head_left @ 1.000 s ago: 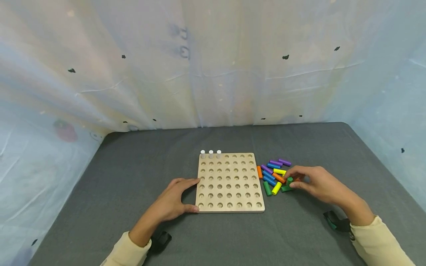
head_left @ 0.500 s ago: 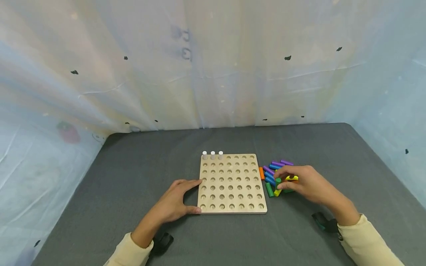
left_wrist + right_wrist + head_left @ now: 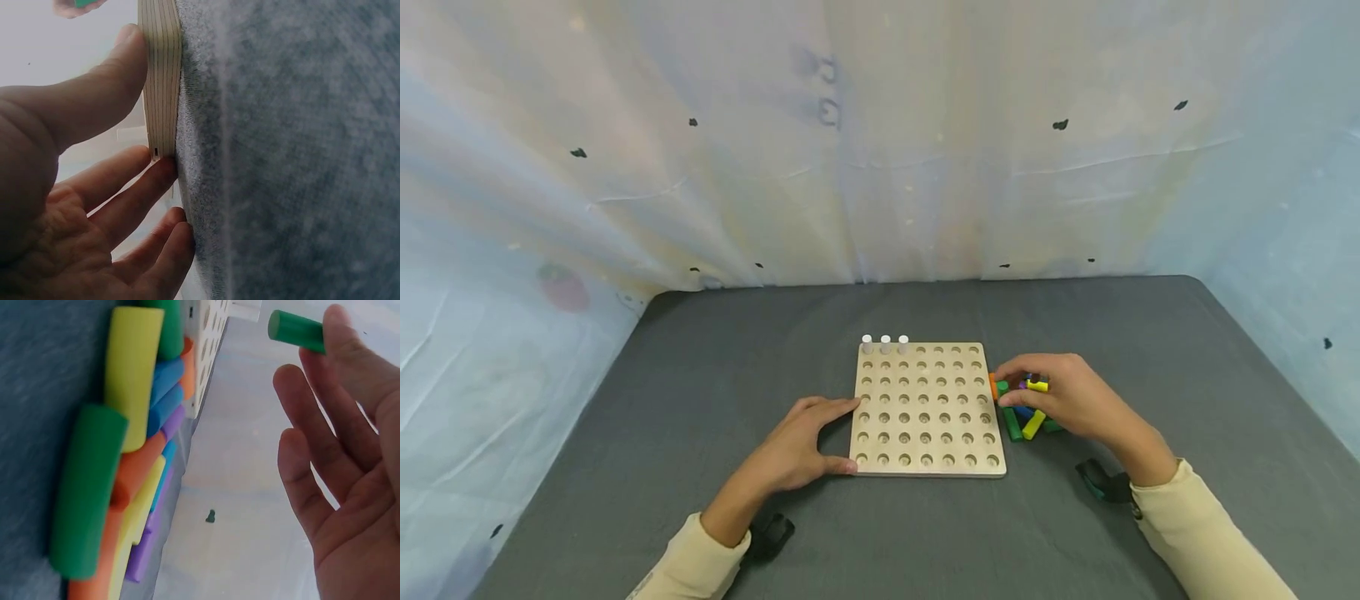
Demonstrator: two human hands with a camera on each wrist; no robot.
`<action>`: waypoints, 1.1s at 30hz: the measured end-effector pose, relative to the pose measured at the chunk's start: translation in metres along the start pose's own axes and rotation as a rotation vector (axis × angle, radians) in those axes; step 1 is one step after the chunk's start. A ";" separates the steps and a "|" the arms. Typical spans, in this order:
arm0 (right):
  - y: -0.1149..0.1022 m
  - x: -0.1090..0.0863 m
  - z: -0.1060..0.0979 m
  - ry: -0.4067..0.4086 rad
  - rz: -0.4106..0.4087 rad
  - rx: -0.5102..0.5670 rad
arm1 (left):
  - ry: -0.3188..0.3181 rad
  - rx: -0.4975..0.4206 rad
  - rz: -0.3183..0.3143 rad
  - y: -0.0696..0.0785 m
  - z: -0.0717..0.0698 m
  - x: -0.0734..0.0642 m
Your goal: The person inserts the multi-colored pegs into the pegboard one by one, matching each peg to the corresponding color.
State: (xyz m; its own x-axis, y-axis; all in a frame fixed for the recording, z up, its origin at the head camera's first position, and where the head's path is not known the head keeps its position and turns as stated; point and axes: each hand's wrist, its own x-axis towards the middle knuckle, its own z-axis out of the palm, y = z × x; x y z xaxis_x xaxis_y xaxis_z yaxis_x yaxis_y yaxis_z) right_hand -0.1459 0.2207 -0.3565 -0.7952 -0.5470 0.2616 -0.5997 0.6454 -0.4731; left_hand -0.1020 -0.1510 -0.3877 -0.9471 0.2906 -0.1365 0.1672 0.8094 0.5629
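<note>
A square wooden pegboard [image 3: 913, 408] with rows of round holes lies flat on the table. White pegs [image 3: 885, 343] stand upright at the left of its far row. My left hand [image 3: 797, 454] rests against the board's left edge, thumb near the front corner and fingers further up, as the left wrist view [image 3: 125, 200] bears out. Between thumb and finger of my right hand [image 3: 1063, 396] I pinch a green peg [image 3: 297, 331], held up close to the board's right edge. Below it lies a heap of loose coloured pegs, partly hidden by that hand in the head view.
The heap holds green [image 3: 87, 494], yellow [image 3: 134, 378], orange, blue and purple [image 3: 140, 556] pegs. An orange peg [image 3: 992, 386] lies against the board's right side. Dark grey cloth [image 3: 737, 350] covers the table, and a pale curtain [image 3: 910, 167] hangs behind it.
My right hand has lifted the green peg from the heap and moved it left, to the board's right edge. The left hand keeps its place on the board.
</note>
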 end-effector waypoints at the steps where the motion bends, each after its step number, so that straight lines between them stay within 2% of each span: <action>1: -0.001 0.001 0.000 0.003 -0.006 0.002 | 0.000 -0.002 0.000 0.000 0.000 0.000; 5: -0.003 0.005 0.002 0.004 -0.022 0.016 | -0.003 -0.008 -0.003 0.001 0.002 0.000; 12: -0.008 0.016 0.005 -0.025 0.016 0.015 | -0.011 -0.007 -0.006 0.002 0.003 -0.001; 18: -0.014 0.028 0.011 -0.061 0.042 0.091 | -0.012 -0.012 -0.006 0.001 0.003 -0.001; 28: -0.023 0.063 0.027 -0.097 -0.033 0.079 | -0.004 -0.009 -0.012 0.001 0.001 -0.002; 33: -0.029 0.078 0.032 -0.144 -0.019 0.100 | 0.005 -0.010 -0.008 0.002 0.000 -0.001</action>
State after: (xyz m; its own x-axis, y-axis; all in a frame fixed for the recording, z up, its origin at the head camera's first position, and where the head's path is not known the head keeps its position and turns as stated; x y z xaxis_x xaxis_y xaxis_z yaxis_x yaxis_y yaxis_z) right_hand -0.1878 0.1426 -0.3491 -0.7585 -0.6339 0.1514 -0.5965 0.5818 -0.5529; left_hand -0.1006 -0.1493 -0.3866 -0.9499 0.2812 -0.1366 0.1568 0.8064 0.5702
